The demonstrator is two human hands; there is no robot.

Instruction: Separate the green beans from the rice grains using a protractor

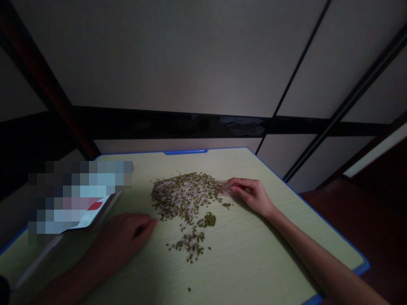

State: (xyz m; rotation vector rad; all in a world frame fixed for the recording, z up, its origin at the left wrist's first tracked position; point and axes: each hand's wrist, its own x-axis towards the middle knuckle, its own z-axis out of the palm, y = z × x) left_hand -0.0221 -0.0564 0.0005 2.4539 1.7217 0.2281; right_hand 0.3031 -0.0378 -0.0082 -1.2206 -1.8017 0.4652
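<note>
Right now, the big mixed heap of green beans and pale grains [182, 192] sits around the middle of the table [254, 254], somewhat toward its far edge, with the right hand [254, 197] just beside it on the side of the table's right edge. Look at those fingers: thumb and forefinger are nearly together, pinching a small see-through piece [226, 187] whose free end reaches the heap's right side. It's blurred, so what it's made of is hard to call; a fingertip hold like that probably gives fine control while leaving the palm off the beans. Over to the left, the left hand [122, 233] rests low on the table, fingers curled and closed, thumb against forefinger; whether something tiny is tucked inside, I can't tell. It may simply be steadying the arm. Between the hands, on the near side of the heap, come a little clump of green beans [210, 219] and a looser mixed patch [191, 245], with one lone bean [189, 289] nearer the viewer. Beyond the left hand, by the table's left edge, a device with a lit screen [92, 212] sits apart from the heap, perhaps placed there to stay in view; much of it is masked.
</note>
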